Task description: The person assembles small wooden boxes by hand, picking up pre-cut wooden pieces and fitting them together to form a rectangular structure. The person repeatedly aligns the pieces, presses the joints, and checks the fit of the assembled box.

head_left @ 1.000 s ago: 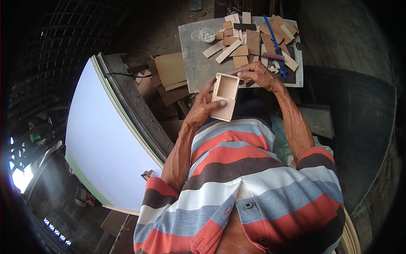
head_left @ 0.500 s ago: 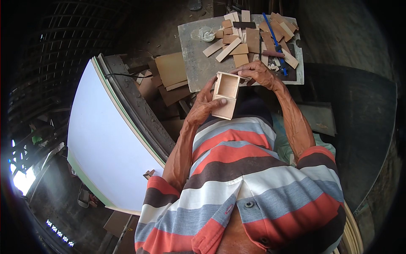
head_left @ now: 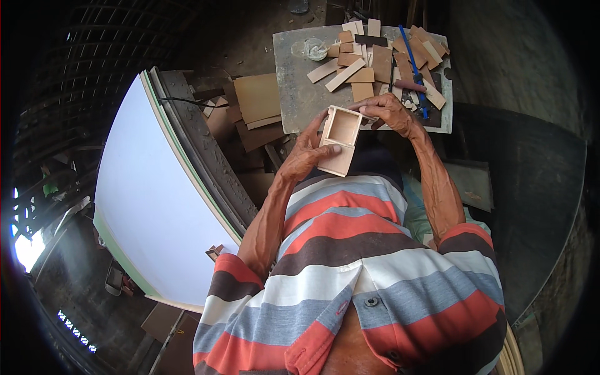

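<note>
A small pale wooden box (head_left: 335, 164) is held above my lap, with an open square compartment at its far end and a flat panel covering the near end. My left hand (head_left: 304, 154) grips it from the left side, the thumb lying across the flat panel. At the box's far right corner is my right hand (head_left: 392, 114), its fingers bent together and close against the edge. Whatever those fingers pinch is too small and hidden to make out.
Ahead stands a worn grey worktable (head_left: 294, 87) with several thin wood pieces (head_left: 381, 64), a blue bar-shaped tool (head_left: 410, 56) and a clear plastic container (head_left: 314, 49). To my left is a large white panel (head_left: 156, 187); a dark board (head_left: 519, 169) stands at right.
The whole view has shifted slightly, so the table sits a little lower and further right. The box is turned slightly clockwise; both hands keep nearly the same places on it.
</note>
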A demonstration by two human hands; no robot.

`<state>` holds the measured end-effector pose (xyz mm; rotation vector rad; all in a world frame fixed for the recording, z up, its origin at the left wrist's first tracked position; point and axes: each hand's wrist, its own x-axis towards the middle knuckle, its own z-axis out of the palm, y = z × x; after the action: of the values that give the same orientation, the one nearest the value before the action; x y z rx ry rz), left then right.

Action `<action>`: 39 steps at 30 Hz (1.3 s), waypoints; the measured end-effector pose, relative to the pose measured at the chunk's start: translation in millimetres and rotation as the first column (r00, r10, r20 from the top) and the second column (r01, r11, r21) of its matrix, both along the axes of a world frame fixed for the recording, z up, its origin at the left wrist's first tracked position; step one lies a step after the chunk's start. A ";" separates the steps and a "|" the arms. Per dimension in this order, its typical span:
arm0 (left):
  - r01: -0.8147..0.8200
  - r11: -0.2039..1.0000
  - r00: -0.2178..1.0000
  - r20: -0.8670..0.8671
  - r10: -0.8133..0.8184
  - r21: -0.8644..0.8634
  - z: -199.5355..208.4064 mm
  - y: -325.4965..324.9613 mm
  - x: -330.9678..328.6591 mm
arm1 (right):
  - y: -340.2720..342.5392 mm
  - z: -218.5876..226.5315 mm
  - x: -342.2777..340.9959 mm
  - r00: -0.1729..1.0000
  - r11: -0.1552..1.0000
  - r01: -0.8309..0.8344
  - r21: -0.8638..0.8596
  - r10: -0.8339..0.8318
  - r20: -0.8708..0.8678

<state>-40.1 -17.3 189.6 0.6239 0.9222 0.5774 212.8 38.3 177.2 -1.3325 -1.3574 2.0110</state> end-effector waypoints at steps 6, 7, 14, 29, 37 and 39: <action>0.002 0.999 1.000 0.005 -0.002 -0.036 0.2 0.4 -0.4 | 0.7 2.0 1.1 1.000 1.000 -0.012 0.001 0.012 0.000; -0.003 0.999 1.000 0.012 0.003 -0.041 0.5 0.3 -0.2 | 1.0 2.2 1.2 1.000 1.000 -0.015 0.000 0.015 -0.004; 0.015 1.000 0.999 -0.042 -0.015 0.006 -2.3 1.3 -1.0 | 1.0 -3.2 1.6 1.000 1.000 -0.006 -0.006 0.006 -0.016; -0.005 1.000 1.000 -0.021 0.004 -0.022 -5.5 -1.0 0.5 | 0.9 -3.8 1.8 1.000 1.000 -0.014 0.009 0.015 -0.015; -0.019 0.998 1.000 -0.006 0.019 -0.057 -4.6 -1.2 2.1 | -1.3 -9.7 3.8 0.999 1.000 -0.001 0.016 0.002 -0.035; -0.024 0.998 1.000 -0.010 0.023 -0.052 -6.5 -2.1 2.0 | -1.7 -9.4 3.8 0.999 1.000 0.006 0.014 -0.005 -0.037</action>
<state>-38.1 -19.4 183.1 0.5700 0.9512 0.5703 216.6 36.6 167.8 -1.2857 -1.3475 2.0088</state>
